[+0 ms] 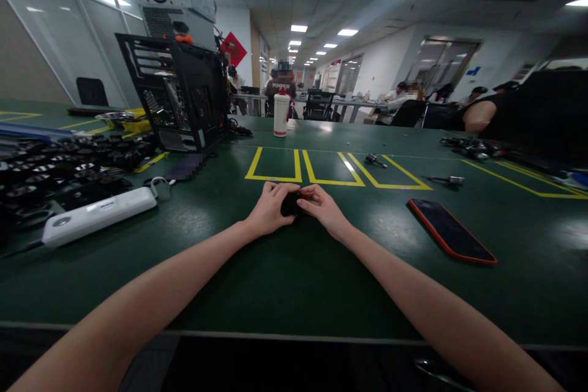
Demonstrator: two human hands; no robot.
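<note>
from where i stand, the green worktop carries the things, and a black computer case stands on it, toward the left. near the middle, the left hand is curled around a small black part, and the right hand seems to pinch its right edge with the fingertips. which part it is, i cannot tell. i would judge it light and rather stiff, maybe a little fragile, so it is better taken by the outer edges, with small force. it lies between the two hands, touching both; whether it rests on the worktop, i cannot tell.
</note>
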